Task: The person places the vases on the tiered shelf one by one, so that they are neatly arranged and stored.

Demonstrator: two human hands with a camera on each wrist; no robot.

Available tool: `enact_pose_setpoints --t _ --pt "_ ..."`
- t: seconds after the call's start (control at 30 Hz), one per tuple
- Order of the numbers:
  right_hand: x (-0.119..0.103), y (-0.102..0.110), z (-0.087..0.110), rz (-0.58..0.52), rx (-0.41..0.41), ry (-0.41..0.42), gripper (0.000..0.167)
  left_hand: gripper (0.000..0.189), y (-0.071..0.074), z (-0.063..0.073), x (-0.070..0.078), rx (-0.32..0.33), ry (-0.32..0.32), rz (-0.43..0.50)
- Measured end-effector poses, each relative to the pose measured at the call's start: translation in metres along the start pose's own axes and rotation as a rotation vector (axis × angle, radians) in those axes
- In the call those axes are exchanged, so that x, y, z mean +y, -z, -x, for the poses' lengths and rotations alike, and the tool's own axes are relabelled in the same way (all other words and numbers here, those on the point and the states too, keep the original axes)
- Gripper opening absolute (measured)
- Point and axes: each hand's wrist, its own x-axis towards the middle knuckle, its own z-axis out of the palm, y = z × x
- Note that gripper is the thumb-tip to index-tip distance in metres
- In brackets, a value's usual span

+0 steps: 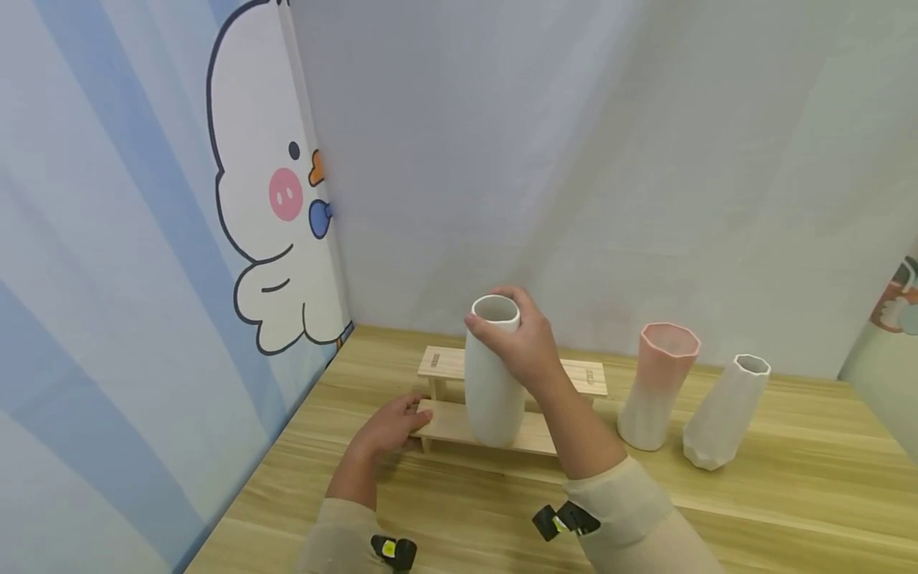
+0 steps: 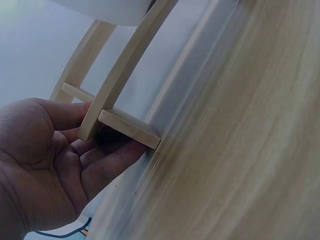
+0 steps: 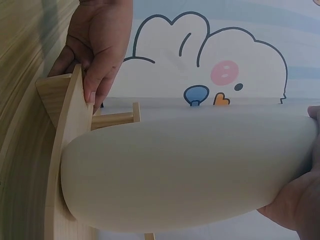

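Note:
A tall white vase [image 1: 493, 391] stands upright on the lower step of a small two-step wooden rack [image 1: 448, 421]. My right hand [image 1: 529, 343] grips the vase near its rim, with the thumb at the front and fingers round the back. In the right wrist view the base of the vase [image 3: 175, 175] meets the rack's board [image 3: 67, 150]. My left hand [image 1: 390, 426] holds the left end of that lower step. From the left wrist view, the thumb lies over the board and the fingers of the left hand [image 2: 65, 160] curl under it by the support leg [image 2: 130, 129].
Right of the rack stands a pink-and-white vase [image 1: 656, 391], and beside it a white faceted vase [image 1: 726, 414]. A grey curtain [image 1: 574, 159] closes off the back of the wooden table [image 1: 445, 510]. A blue cartoon-printed curtain [image 1: 143, 279] hangs along the left edge.

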Motion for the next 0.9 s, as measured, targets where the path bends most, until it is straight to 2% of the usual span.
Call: enact_pose_setpoints --t 0.57,0.9 --pt "-0.001 -0.007 -0.002 0.016 -0.012 0.001 0.055 0.053 -0.001 0.000 0.000 0.027 0.001 -0.053" --pt "-0.001 -0.012 -0.003 0.018 -0.010 0.009 0.055 0.054 -0.002 -0.001 0.001 0.028 0.004 -0.046"
